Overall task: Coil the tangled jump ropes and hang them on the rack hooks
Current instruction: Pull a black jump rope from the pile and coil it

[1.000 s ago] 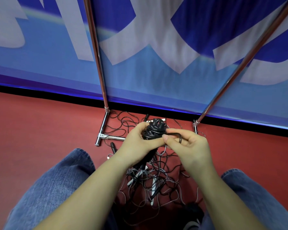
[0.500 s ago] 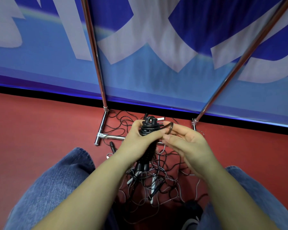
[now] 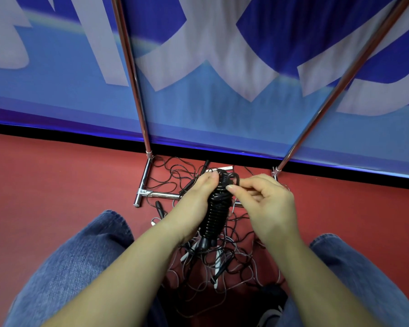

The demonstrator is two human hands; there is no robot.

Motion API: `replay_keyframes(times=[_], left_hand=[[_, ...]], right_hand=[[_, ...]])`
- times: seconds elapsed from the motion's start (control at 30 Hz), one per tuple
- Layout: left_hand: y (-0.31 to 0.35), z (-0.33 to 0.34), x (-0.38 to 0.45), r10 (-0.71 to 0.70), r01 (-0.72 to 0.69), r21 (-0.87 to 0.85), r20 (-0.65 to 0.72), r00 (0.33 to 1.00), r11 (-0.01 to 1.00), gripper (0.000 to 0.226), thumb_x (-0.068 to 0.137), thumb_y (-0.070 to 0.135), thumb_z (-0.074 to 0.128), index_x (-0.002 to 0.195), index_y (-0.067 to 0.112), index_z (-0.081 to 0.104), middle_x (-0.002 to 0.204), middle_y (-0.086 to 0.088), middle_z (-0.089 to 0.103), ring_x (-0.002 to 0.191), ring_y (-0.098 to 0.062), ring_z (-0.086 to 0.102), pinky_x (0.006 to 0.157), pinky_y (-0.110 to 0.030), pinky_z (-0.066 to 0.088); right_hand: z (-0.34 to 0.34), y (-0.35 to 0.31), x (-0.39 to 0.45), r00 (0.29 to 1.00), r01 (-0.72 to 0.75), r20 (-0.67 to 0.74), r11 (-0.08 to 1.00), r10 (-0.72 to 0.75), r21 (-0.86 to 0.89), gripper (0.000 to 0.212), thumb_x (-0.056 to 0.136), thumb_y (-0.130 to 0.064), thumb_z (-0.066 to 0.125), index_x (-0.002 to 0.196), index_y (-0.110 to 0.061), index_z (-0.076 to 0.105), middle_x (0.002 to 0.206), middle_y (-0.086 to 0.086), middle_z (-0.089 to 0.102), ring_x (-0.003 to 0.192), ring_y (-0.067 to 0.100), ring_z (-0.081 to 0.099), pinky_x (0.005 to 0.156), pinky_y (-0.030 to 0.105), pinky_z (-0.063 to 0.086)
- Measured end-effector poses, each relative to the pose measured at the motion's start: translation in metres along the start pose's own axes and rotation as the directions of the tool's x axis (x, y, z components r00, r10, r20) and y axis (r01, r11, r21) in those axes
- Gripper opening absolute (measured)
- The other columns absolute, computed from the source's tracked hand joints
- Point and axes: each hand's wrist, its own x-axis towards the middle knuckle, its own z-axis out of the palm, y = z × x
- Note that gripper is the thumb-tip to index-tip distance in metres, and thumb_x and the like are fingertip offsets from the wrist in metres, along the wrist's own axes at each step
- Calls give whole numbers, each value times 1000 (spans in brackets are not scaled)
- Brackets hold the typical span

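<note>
My left hand [image 3: 195, 204] grips a black jump rope [image 3: 219, 204] wound tightly round its handles into an upright bundle. My right hand [image 3: 262, 199] pinches the rope's free end loop at the top of the bundle, thumb and forefinger together. Below the hands, a tangle of thin black and white ropes [image 3: 222, 263] lies on the red floor. The chrome rack [image 3: 139, 109] stands just behind, its two poles rising out of view; no hooks are visible.
The rack's foot bar [image 3: 143, 185] lies on the red floor [image 3: 57, 185] left of the tangle. A blue and white banner [image 3: 222, 67] hangs behind the rack. My knees in blue jeans [image 3: 76, 260] flank the pile; a shoe [image 3: 269, 315] shows at the bottom.
The bundle has turned more upright and shows as a long wound coil. My right hand has brought the end loop up to the top of the bundle.
</note>
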Motion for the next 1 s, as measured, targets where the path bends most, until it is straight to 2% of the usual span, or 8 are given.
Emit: replay_keyframes(times=[0.1, 0.2, 0.27, 0.37, 0.53, 0.67, 0.87, 1.0], left_hand=[[-5, -2, -2, 33, -33, -5, 7, 999, 999, 22, 84, 54, 49, 87, 45, 69, 100, 5, 73, 105, -22, 65, 94, -39, 47], [5, 0, 12, -2, 21, 186, -103, 995, 982, 25, 92, 49, 45, 86, 34, 64, 116, 2, 65, 100, -14, 61, 85, -24, 47], [7, -4, 10, 34, 8, 325, -123, 992, 946, 27, 101, 32, 39, 78, 27, 52, 102, 4, 65, 75, -9, 57, 67, -21, 46], [9, 3, -21, 219, -195, 393, -18, 975, 898, 21, 94, 42, 36, 84, 29, 50, 66, 14, 55, 65, -13, 49, 70, -36, 43], [12, 8, -35, 355, -270, 629, -11, 935, 729, 26, 93, 45, 28, 95, 33, 51, 76, 10, 62, 77, -14, 56, 72, -36, 46], [8, 8, -40, 401, -238, 707, -70, 913, 665, 23, 101, 32, 33, 110, 27, 53, 93, 6, 65, 91, -18, 57, 78, -34, 42], [7, 8, -37, 418, -223, 685, -130, 899, 694, 21, 100, 30, 35, 106, 24, 54, 85, 2, 65, 87, -22, 57, 77, -37, 44], [11, 3, -30, 373, -213, 630, -132, 918, 747, 23, 94, 38, 35, 82, 33, 53, 69, 2, 61, 71, -17, 55, 69, -36, 44]], right_hand=[[0, -2, 0, 996, -72, 51, 992, 66, 104, 29, 78, -9, 74, 85, -36, 67, 82, -13, 62, 65, 2, 58, 65, 13, 48], [0, -9, 0, 969, -219, 180, 923, 168, 317, 29, 81, 1, 68, 93, -25, 61, 80, -7, 59, 53, 0, 50, 57, 13, 45], [1, -11, -1, 947, -281, 247, 904, 207, 323, 23, 84, 1, 63, 86, -21, 56, 76, -4, 58, 53, 3, 51, 57, 16, 45], [8, -9, -4, 934, -328, 235, 908, 270, 260, 14, 86, -17, 66, 77, -16, 55, 68, -1, 49, 62, 11, 48, 64, 34, 47], [25, 1, -4, 855, -519, 188, 801, 483, 298, 31, 81, -41, 70, 79, -14, 53, 76, 9, 59, 68, 17, 57, 76, 44, 54], [29, 0, -7, 921, -387, 93, 917, 379, 95, 23, 90, -35, 58, 82, -14, 55, 73, 0, 60, 63, 8, 54, 57, 9, 42], [33, 5, -11, 969, -241, 51, 970, 241, -5, 12, 95, -19, 48, 85, -21, 51, 83, 1, 60, 77, 16, 53, 61, 11, 36], [25, 5, -3, 944, -329, 115, 917, 310, 224, 11, 92, -16, 58, 84, -24, 57, 84, -2, 64, 74, 15, 60, 68, 24, 52]])
